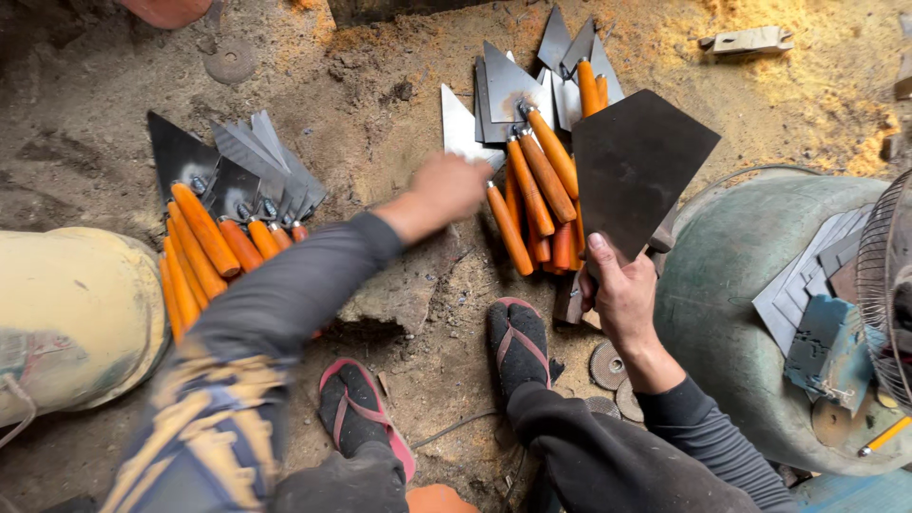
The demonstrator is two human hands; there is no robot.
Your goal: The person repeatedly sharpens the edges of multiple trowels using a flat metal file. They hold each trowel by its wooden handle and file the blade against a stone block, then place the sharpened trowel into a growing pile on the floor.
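Head view: the right hand (622, 294), at centre right of the frame, is clamped on the narrow end of a dark, flat, five-sided steel blade blank (638, 169), thumb pressed along its lower left edge, the wide end pointing up and away. The left hand (454, 188), at upper centre, reaches forward with its fingers curled down onto the pile of finished trowels with orange wooden handles and grey triangular blades (537, 166); motion blur hides whether the fingers have closed on a handle, so its grip cannot be told. This pile lies on the dirt floor (380, 104), just beyond the held blank and partly behind it. A second fan of orange-handled trowels (223, 204) lies at centre left, well apart from both hands. Two feet in black socks and pink-strapped sandals (518, 342) rest below the hands. At right, a green rounded machine housing (722, 285) carries a stack of grey metal blanks (807, 275).

Judged from this posture, good practice is to keep the blank gripped by its narrow end, away from the sharp corners, and to take one handle at a time from the pile's near edge so that neighbouring blades stay undisturbed.
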